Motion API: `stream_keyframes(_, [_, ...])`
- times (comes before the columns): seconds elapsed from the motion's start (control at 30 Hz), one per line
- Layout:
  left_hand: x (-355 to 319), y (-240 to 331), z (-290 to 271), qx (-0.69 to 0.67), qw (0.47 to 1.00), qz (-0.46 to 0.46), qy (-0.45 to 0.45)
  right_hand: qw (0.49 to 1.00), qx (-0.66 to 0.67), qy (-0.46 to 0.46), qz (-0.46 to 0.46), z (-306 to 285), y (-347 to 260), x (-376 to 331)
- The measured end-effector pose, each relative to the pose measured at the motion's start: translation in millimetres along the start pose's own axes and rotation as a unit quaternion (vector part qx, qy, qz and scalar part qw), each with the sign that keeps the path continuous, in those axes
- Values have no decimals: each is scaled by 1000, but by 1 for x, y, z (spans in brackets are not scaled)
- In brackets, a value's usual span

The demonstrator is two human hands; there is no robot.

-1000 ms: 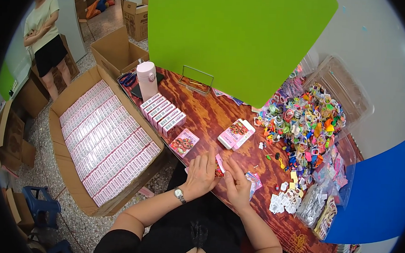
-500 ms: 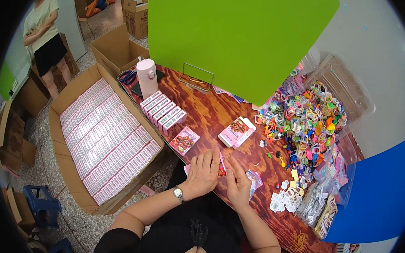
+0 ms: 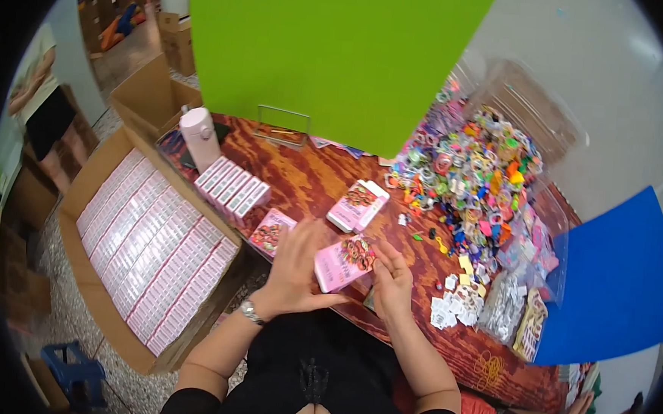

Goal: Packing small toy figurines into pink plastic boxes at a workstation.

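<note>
My right hand [image 3: 393,280] pinches the right end of a small pink cardboard box [image 3: 345,264] with a colourful picture, held tilted above the table's near edge. Beside its left end is my left hand [image 3: 296,269], fingers stretched and thumb spread; I cannot tell whether it touches the box. A matching pink box [image 3: 271,232] lies just beyond my left fingers. Farther back lies another pink box [image 3: 356,206] with a white end flap showing. Several pink-and-white boxes [image 3: 232,189] stand in a row at the left.
A large carton [image 3: 105,311] at the left holds rows of pink boxes. A pink bottle [image 3: 200,140] stands by the row. Small colourful trinkets [image 3: 477,178] heap at the right, near white paper pieces [image 3: 454,309] and a blue sheet [image 3: 607,292]. A person [image 3: 49,114] stands far left.
The pink box has come up into view between my hands. My left hand has come off it and opened, moving left. The whole view has shifted a little.
</note>
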State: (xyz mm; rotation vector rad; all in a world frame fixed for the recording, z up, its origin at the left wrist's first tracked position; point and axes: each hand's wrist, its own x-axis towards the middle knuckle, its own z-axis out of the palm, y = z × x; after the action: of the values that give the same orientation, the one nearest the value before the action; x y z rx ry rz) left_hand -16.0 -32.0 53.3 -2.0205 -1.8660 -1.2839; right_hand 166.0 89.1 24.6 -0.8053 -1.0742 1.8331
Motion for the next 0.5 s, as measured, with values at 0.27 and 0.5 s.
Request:
stream_keyframes(0.27, [-27,0,68,-310,940,-141,-4,993,7,-34,110,-5,17,-23])
stream_keyframes(0.5, [-39,-10,78,-322,925,-200,-19,665,-720,-66,-185,-101,-28,13])
